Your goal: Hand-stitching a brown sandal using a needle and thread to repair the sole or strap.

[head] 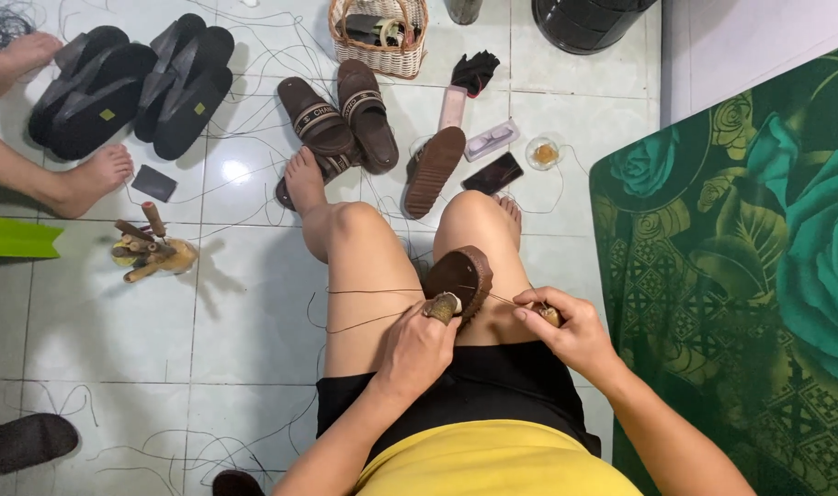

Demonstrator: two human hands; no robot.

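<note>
Thread was thin and hard to follow where it crossed your thigh. Your left hand had its fingers curled shut around a brown sandal sole resting on your right knee, the thumb wrapped in tape. Your right hand pinched closed on a small awl, mostly hidden. Far off lay brown sandals and a woven basket on glossy tile.

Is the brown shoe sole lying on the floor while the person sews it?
No, the brown sole rests on the person's knee, with the left hand against it and the right hand pulling thread.
</note>
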